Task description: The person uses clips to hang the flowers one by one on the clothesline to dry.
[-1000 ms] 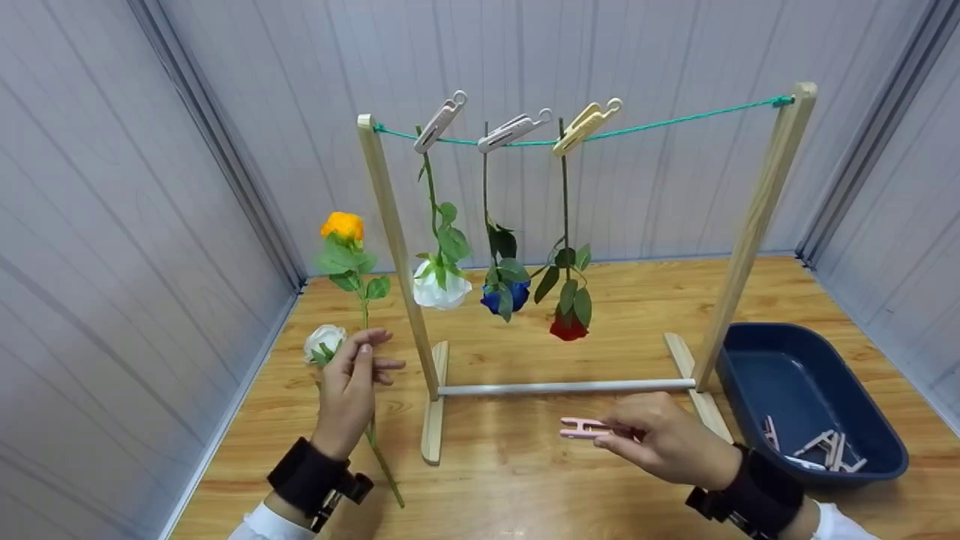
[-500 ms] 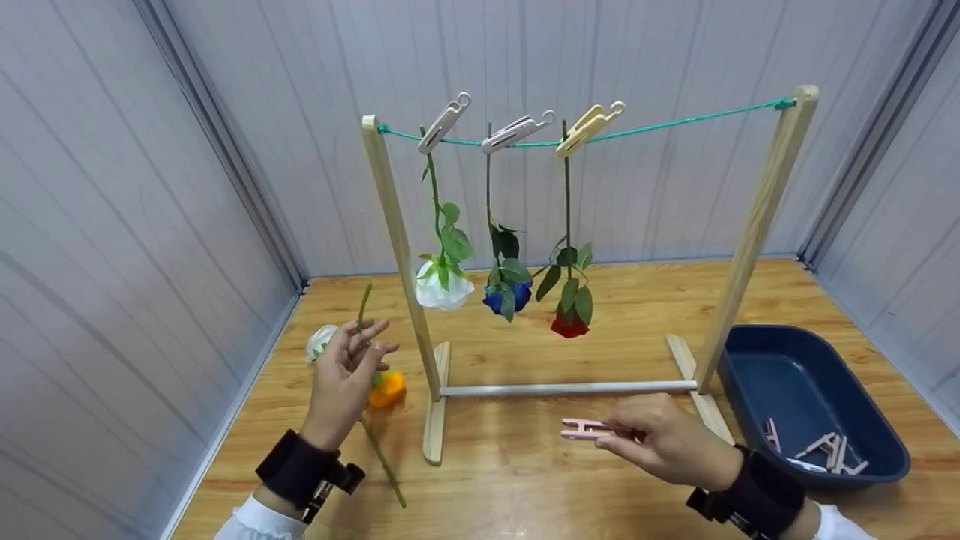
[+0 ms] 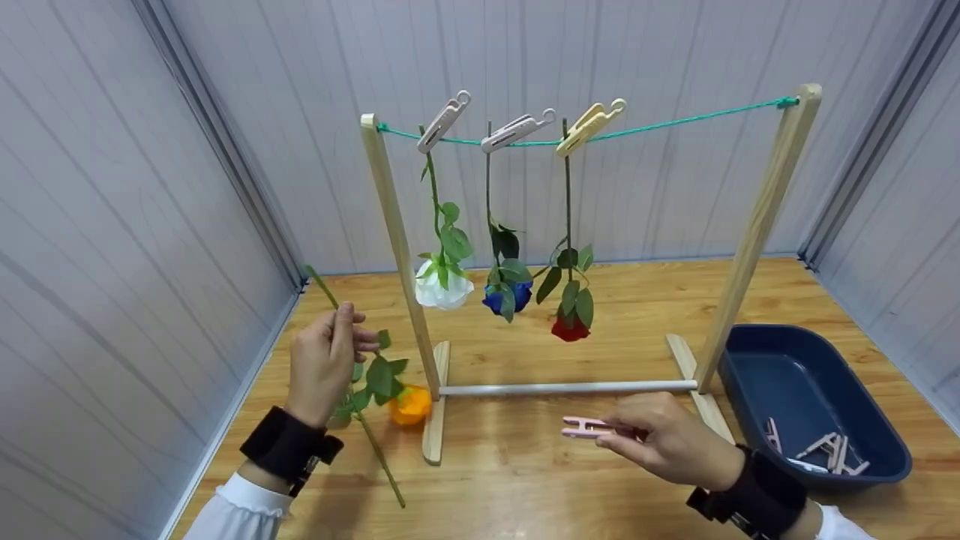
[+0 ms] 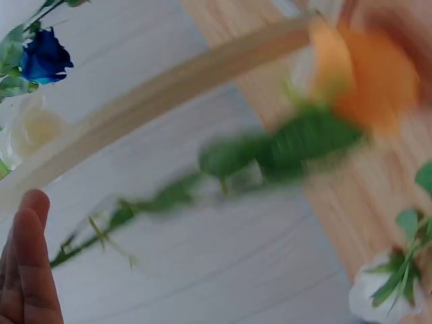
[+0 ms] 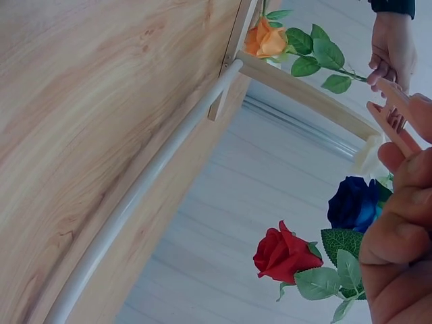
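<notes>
1. The left hand (image 3: pixel 321 364) has its grip closed on the stem of the orange rose (image 3: pixel 409 405), pinched between thumb and fingers about midway along.
2. From that grip the stem end sticks up and away toward the wall, while the leaves and the orange bloom hang down to the right of the hand, the bloom just beside the foot of the wooden rack (image 3: pixel 395 240) and close to the surface (image 3: pixel 525 480).
3. The right hand (image 3: pixel 671 442) holds a pink clothespin (image 3: pixel 586 427) in a pinch grip, its prongs pointing left, out beyond the fingertips, above the surface.
4. Beyond this grip stands the rack, with a green cord (image 3: pixel 675 120) strung between its posts.
5. Three pegs on the cord hold a white rose (image 3: pixel 442 289), a blue rose (image 3: pixel 504 298) and a red rose (image 3: pixel 568 328), all head down.
6. Right of the right hand, a dark blue tray (image 3: pixel 787 375) sits on the surface with more pegs inside.
</notes>
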The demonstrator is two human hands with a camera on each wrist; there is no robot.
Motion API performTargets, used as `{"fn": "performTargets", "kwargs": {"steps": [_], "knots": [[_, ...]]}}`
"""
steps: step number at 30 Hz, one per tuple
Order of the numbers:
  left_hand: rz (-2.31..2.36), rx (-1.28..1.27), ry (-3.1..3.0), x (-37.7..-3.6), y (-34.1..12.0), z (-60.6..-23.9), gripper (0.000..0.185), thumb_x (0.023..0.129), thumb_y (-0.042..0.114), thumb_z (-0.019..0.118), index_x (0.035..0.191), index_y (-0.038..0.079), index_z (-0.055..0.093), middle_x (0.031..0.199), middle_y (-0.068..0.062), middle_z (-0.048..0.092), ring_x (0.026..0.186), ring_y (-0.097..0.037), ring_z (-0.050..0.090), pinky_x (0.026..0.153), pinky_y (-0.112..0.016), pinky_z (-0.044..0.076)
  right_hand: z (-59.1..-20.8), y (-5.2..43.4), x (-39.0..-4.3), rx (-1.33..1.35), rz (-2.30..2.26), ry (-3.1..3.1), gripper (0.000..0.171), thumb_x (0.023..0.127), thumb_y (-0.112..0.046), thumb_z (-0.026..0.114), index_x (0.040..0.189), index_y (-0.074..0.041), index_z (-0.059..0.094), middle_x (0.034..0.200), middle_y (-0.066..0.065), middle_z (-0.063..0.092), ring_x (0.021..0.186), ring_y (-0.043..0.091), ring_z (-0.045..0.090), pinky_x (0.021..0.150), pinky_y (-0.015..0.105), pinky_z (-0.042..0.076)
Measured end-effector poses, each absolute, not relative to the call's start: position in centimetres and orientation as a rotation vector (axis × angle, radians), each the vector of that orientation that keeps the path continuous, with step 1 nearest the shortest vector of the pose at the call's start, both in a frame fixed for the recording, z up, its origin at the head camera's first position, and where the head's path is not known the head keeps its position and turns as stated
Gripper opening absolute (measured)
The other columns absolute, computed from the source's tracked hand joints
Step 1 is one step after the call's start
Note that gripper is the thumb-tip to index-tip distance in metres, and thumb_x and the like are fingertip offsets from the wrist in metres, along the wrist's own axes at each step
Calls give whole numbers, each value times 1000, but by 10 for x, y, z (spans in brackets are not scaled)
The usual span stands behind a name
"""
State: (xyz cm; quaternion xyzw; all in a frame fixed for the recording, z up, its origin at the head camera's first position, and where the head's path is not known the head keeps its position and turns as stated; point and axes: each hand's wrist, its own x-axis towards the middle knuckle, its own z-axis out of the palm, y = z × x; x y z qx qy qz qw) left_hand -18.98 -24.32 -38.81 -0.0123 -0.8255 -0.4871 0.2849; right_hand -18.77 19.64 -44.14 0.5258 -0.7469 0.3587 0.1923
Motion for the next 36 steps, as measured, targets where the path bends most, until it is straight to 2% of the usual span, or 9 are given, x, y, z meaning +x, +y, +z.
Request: {"fn": "performTargets", "kwargs": {"steps": [6,11,14,19,22,26,31,34,36], "knots": [[-1043,-80,-2294,-192,-246,-380,48,120,22,40,105,-6,75,65,-10,66,48,-3,54,50,-19,47,-442,197,-189,1480,992,-2075,24,87,2,86,92,-17,72,70,-8,56,62,-3,46,62,5,33],[-902,-144,-2286,-192,-247,-375,44,119,17,42,112,-7,77,76,-15,56,63,-14,39,64,-27,33,-442,198,-190,1483,979,-2070,23,87,1,86,93,-17,73,70,-8,57,62,-3,47,62,5,34],[-952,-209,-2219,-193,-244,-373,38,118,12,43,115,-9,75,91,-20,64,76,-19,55,72,-22,42,-442,198,-190,1489,983,-2057,23,87,3,86,94,-16,74,71,-8,58,63,-3,47,61,6,34],[-1200,-379,-2077,-192,-231,-375,33,118,5,37,120,-13,64,93,-20,68,78,-16,70,74,-18,60,-439,198,-189,1481,994,-2069,25,85,6,86,94,-15,74,70,-6,58,64,-4,47,60,6,35],[-1343,-418,-2035,-191,-221,-379,36,119,9,31,120,-13,60,87,-14,63,69,-10,64,67,-20,59,-435,198,-189,1471,994,-2088,26,85,6,85,94,-15,74,71,-6,59,65,-4,47,59,6,36],[-1463,-426,-2035,-187,-204,-386,38,120,13,26,116,-9,57,78,-2,49,60,-4,45,56,-20,45,-429,199,-189,1460,999,-2083,27,85,7,85,97,-15,74,72,-7,60,65,-5,47,58,7,36],[-1563,-496,-2023,-183,-180,-390,35,119,6,26,108,-8,57,73,5,38,60,-3,34,55,-21,35,-416,201,-195,1464,987,-2017,19,91,2,84,100,-13,75,73,-5,61,63,-1,48,57,9,37],[-1644,-536,-2029,-180,-166,-391,37,119,8,24,106,-6,56,74,5,36,62,-5,32,57,-22,33,-405,203,-198,1458,955,-1975,5,98,-8,80,100,-10,76,73,-4,62,62,1,49,56,10,37],[-1714,-564,-2031,-177,-157,-392,41,119,12,21,107,-5,56,74,4,35,61,-6,30,57,-23,30,-397,205,-200,1445,933,-1961,6,102,-14,77,99,-9,77,74,-4,63,63,1,50,56,11,39]]}}
